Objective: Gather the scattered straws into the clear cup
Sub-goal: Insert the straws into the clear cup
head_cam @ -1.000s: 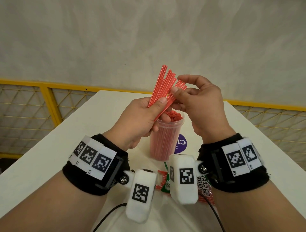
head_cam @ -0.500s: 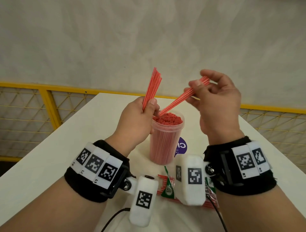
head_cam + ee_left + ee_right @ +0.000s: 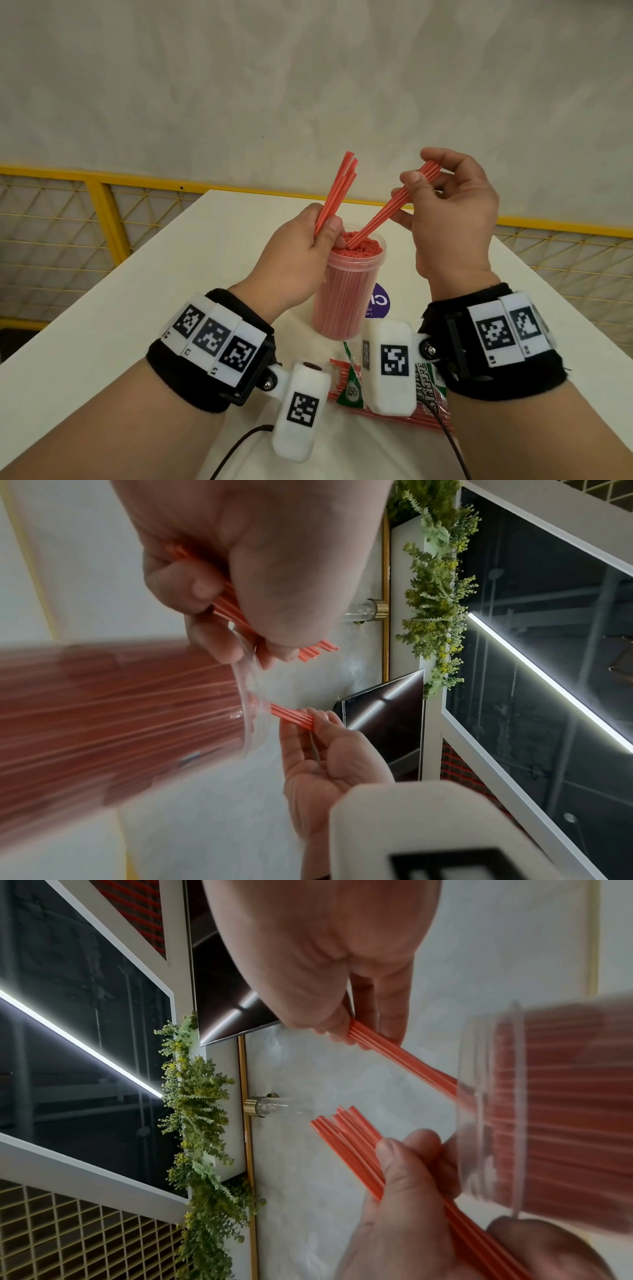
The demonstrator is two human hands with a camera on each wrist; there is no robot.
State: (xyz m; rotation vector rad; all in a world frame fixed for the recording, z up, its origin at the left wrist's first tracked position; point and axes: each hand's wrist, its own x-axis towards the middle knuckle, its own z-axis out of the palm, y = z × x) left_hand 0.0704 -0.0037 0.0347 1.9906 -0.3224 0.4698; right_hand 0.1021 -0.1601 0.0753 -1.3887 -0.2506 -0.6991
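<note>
Head view: clear cup (image 3: 346, 291) stands between both hands, already packed with red straws. Left hand (image 3: 294, 260) grips a spare bundle (image 3: 337, 193) above the rim. Right hand (image 3: 448, 219) pinches a few straws (image 3: 380, 216), tips entering the cup. Nearly finished, I judge; 2 handfuls left.

Wrist cameras (image 3: 388, 368) are hiding much of the straw packet (image 3: 346, 383) nearer than the fingers; the clear cup (image 3: 120, 723) is blurring in both wrist views.
</note>
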